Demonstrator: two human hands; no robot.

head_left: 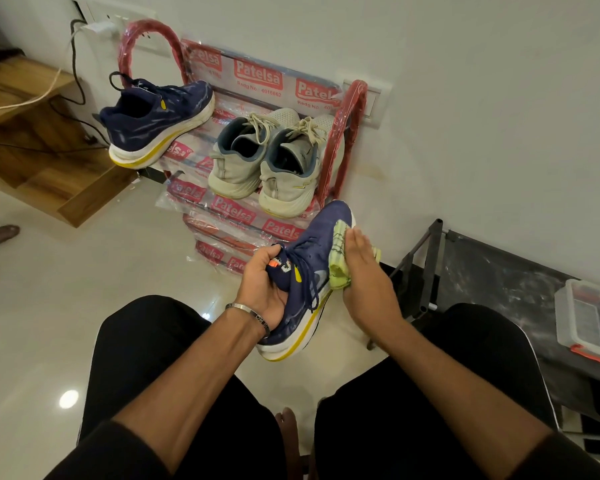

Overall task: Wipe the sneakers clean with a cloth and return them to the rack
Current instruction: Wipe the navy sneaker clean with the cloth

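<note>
Head view is showing the left hand (269, 292) gripping a navy sneaker (307, 271) by its collar above the floor, while the right hand (362, 271), fingers flat, is pressing a yellow-green cloth (338, 258) against its side. Keeping firm, even strokes toward the toe would likely be working best; its mate (156, 123) is waiting on the rack (343, 140).

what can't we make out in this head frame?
- Head view: the part of the held navy sneaker under the cloth and right hand is covered, so its cleanliness is unknown.
- Its heel is hidden by the left hand.
- Lower tiers of the rack are blocked by the grey sneakers and the held shoe.
- The clear box is cut by the right edge; contents blurred.
</note>
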